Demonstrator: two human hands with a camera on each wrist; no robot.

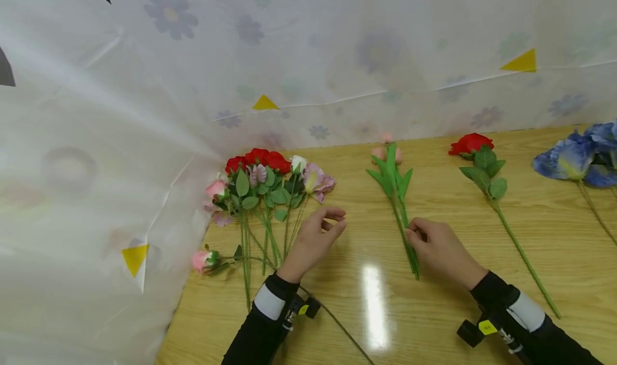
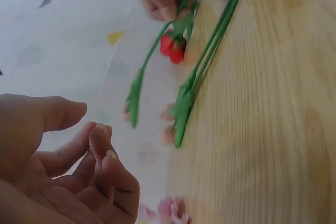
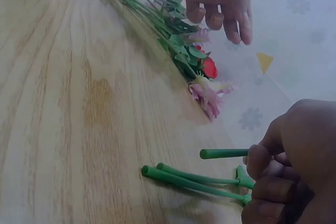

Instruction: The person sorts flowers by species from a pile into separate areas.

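My right hand (image 1: 441, 250) pinches the green stem of a pale pink tulip (image 2: 135, 98) between thumb and fingers. In the left wrist view that tulip is raised above the table, its bloom hanging beyond the leaves. Two more pink tulips (image 2: 184, 108) lie together on the wood below it, and the right wrist view shows their cut stem ends (image 3: 178, 179). My left hand (image 1: 315, 242) hovers over the stems of a mixed flower bunch (image 1: 270, 194), fingers loosely bent and holding nothing. Red roses, a white rose and mauve blooms make up that bunch.
A single red rose (image 1: 471, 144) with a long stem lies right of my right hand. Blue flowers (image 1: 573, 156) are at the far right edge. A pink rose (image 1: 204, 260) points left across the bunch's stems. A patterned sheet (image 1: 337, 44) borders the wooden table (image 1: 337, 290).
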